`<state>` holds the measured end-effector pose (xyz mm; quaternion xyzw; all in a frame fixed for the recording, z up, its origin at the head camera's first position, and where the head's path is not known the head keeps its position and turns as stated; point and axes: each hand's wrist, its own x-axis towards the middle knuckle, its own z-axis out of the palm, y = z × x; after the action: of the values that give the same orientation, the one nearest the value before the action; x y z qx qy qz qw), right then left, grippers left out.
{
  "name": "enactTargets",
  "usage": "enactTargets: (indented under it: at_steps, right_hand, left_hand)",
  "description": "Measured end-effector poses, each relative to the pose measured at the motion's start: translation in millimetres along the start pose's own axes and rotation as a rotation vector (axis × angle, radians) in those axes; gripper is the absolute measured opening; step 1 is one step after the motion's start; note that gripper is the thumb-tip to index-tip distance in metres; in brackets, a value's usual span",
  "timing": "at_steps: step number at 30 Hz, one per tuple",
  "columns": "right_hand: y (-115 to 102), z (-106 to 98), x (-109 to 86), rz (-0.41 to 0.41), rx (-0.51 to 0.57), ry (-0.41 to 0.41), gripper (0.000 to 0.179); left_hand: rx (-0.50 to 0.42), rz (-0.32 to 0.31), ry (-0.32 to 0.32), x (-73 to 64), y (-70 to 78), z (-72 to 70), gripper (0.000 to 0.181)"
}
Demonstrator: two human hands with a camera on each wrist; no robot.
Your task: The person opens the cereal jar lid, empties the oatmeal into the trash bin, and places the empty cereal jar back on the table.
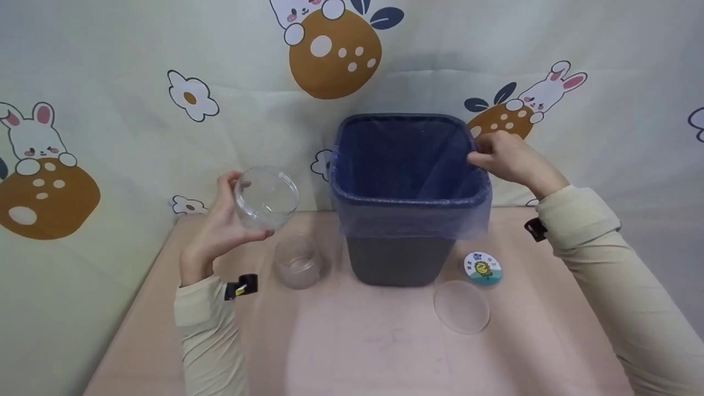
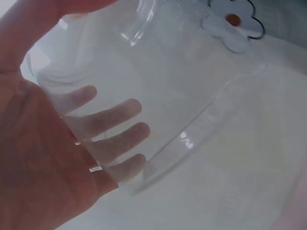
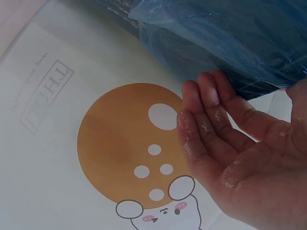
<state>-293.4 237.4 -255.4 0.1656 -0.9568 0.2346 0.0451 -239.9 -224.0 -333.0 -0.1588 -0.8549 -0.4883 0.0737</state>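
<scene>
On the left, my left hand [image 1: 217, 231] holds a clear plastic jar [image 1: 268, 199] in the air, tilted, with the thumb on one side and fingers on the other. Through the clear wall of the jar [image 2: 192, 86] the fingers show in the left wrist view. My right hand [image 1: 511, 159] grips the right rim of a grey trash bin [image 1: 399, 261], thumb over the edge and fingers along the outside. A thin blue bag [image 1: 407, 220] lines the bin and folds down over its rim. The bag [image 3: 206, 43] lies against the fingertips in the right wrist view.
Another clear jar [image 1: 298, 267] stands on the pink table [image 1: 379, 352], left of the bin. To the right lie a clear round lid [image 1: 462, 308] and a round piece with a sunflower picture [image 1: 483, 268]. A printed cloth [image 1: 231, 137] hangs close behind.
</scene>
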Motion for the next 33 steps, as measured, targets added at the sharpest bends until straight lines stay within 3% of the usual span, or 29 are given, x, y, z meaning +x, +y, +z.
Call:
enactTargets:
  at_steps: [7,11,17,22,27,33]
  right_hand:
    - [1,-3,-1.7,0.014,0.009,-0.008,0.024]
    - [2,-4,-2.3,0.016,0.006,0.0,0.022]
    - [2,1,-0.6,0.01,0.019,0.013,0.019]
    - [2,3,-0.3,0.001,0.02,0.009,0.02]
    - [3,3,-0.2,-0.012,0.022,0.025,0.02]
    - [4,3,-0.4,0.012,0.039,0.023,0.02]
  left_hand:
    - [-0.048,-0.089,0.058,-16.5,-41.2,-5.3,0.099]
    - [-0.101,-0.162,0.09,-20.1,-68.7,-0.7,0.101]
    - [-0.135,-0.294,0.032,-28.9,-101.2,11.8,0.106]
    - [-0.161,-0.359,-0.004,-34.8,-118.5,18.6,0.105]
    - [-0.188,-0.385,-0.023,-35.4,-131.9,25.8,0.104]
    - [-0.241,-0.425,-0.034,-33.9,-138.4,31.4,0.109]
